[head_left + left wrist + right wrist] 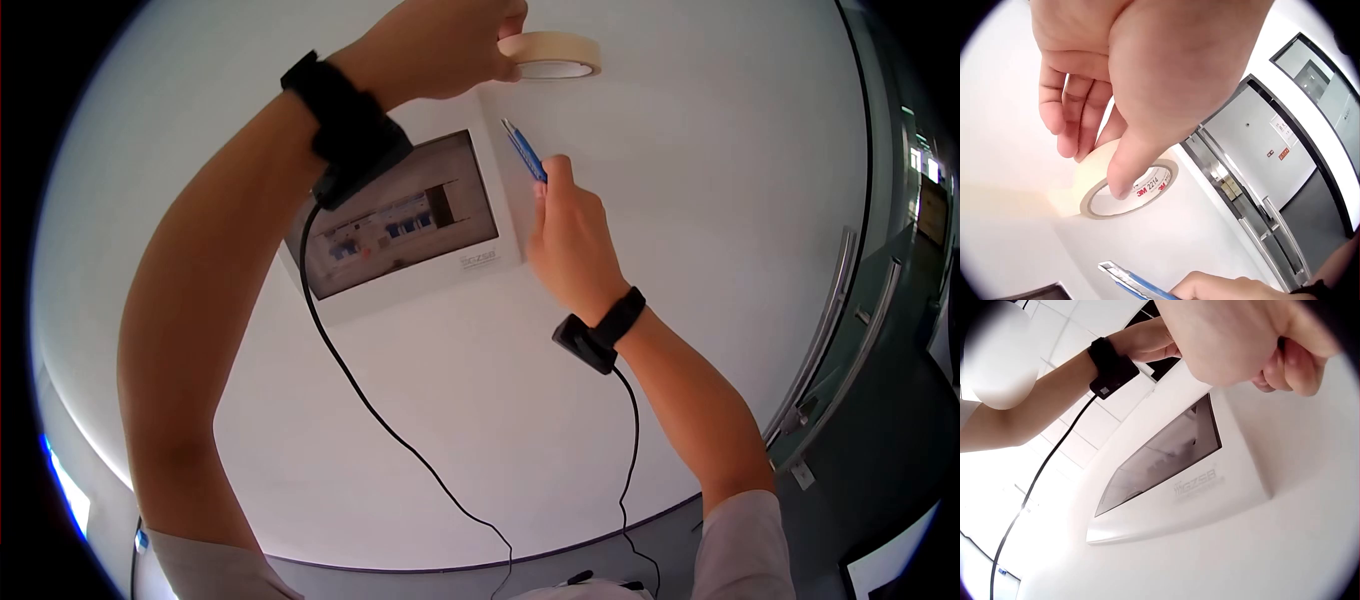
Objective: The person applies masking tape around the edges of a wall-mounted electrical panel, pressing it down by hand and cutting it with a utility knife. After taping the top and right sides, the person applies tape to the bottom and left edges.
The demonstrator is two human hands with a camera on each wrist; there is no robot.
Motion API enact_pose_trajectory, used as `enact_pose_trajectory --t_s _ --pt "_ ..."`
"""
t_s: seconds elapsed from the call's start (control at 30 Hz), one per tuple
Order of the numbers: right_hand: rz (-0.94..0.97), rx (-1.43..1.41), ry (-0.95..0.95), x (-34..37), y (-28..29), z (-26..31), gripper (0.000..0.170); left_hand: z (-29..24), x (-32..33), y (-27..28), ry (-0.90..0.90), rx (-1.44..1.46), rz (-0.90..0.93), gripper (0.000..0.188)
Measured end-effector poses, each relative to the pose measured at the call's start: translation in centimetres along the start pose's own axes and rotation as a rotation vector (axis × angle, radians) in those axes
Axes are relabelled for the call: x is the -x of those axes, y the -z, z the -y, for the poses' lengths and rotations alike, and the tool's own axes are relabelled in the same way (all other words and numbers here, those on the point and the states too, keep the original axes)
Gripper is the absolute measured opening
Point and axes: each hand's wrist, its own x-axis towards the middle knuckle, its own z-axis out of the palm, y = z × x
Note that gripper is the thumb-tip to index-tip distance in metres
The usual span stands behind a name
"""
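Up at the top of the head view, my left hand grips a roll of cream masking tape. The left wrist view has the thumb hooked through the ring of the tape roll, with printed lettering inside its core. A pale beige band runs leftward from the roll there. Below it, my right hand holds a blue utility knife, blade end pointing up and left. Both hands are beside the upper right corner of a white wall-mounted breaker box. In the right wrist view the fingers hide the knife.
The box's tinted window shows breakers behind it, and the box stands out from the white wall. Black cables hang from both wrist cameras. On the right is a glass door with long metal handles.
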Motion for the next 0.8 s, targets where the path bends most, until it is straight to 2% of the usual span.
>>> enact_pose_trajectory --t_s 0.1,0.17,0.2,0.33,0.4,0.47,0.5,0.57,0.63,0.7,0.8 --pt "0.021 0.016 -0.095 -1.0 -0.1 1.2 0.013 0.1 0.0 0.5 0.003 0.0 0.042 0.033" --pt "0.0 0.021 -0.097 -1.4 -0.3 1.7 0.014 0.5 0.2 0.2 -0.105 -0.018 -0.017 0.033" --pt "-0.017 0.022 -0.107 -1.5 -0.4 1.8 0.015 0.6 0.1 0.2 -0.105 -0.015 -0.02 0.033" --pt "-0.075 0.031 -0.061 -2.2 -1.5 1.6 0.013 0.2 0.1 0.6 -0.047 -0.02 0.021 0.032" --pt "-0.15 0.022 0.028 -2.3 -2.1 1.4 0.015 0.6 0.5 0.1 -0.027 -0.015 0.032 0.033" --pt "-0.134 0.058 0.034 -2.3 -2.1 1.3 0.017 2.1 1.1 -1.5 -0.279 -0.063 -0.235 0.038" --pt "-0.116 0.089 0.037 -2.2 -2.1 1.2 0.019 2.0 1.0 -1.3 -0.279 -0.06 -0.238 0.038" --pt "-0.127 0.126 0.055 -2.2 -2.1 1.0 0.018 2.0 0.6 -0.8 -0.165 -0.115 -0.073 0.043" --pt "-0.123 0.166 0.067 -2.5 -1.8 1.3 0.017 2.2 1.0 -0.7 -0.165 -0.091 -0.088 0.042" --pt "-0.051 0.195 -0.057 -2.7 -1.5 1.6 0.015 2.1 1.0 -0.3 -0.173 -0.08 -0.105 0.042" --pt "-0.092 0.216 -0.034 -2.8 -1.7 1.5 0.013 1.7 0.6 0.4 -0.093 -0.073 -0.009 0.044"
